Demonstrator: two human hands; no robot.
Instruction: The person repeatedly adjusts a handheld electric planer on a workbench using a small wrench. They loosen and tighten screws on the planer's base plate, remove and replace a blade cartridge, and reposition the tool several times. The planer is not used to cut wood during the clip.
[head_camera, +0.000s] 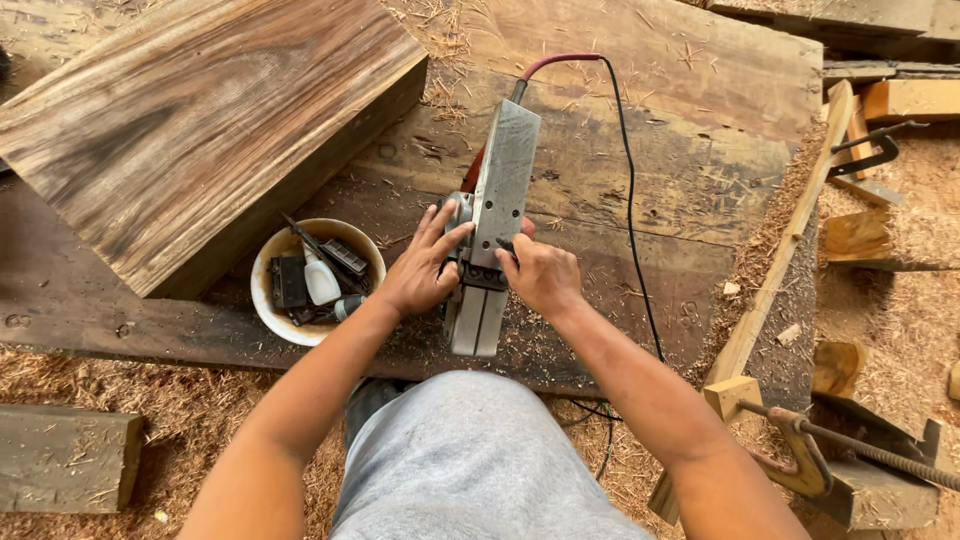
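An electric hand planer (497, 190) lies upside down on a dark wooden board (650, 170), its grey metal sole facing up. My left hand (420, 268) grips the planer's left side near the middle. My right hand (540, 272) rests on the sole's right edge, fingers at the blade slot. A red and black power cord (627, 170) runs from the planer's far end and down the right.
A white bowl (268, 300) holding small tools and a white bottle sits left of my hands. A thick wooden slab (190, 120) lies at the upper left. Sawdust covers the ground. A wooden strip (790, 240), clamps (800, 455) and offcuts stand at the right.
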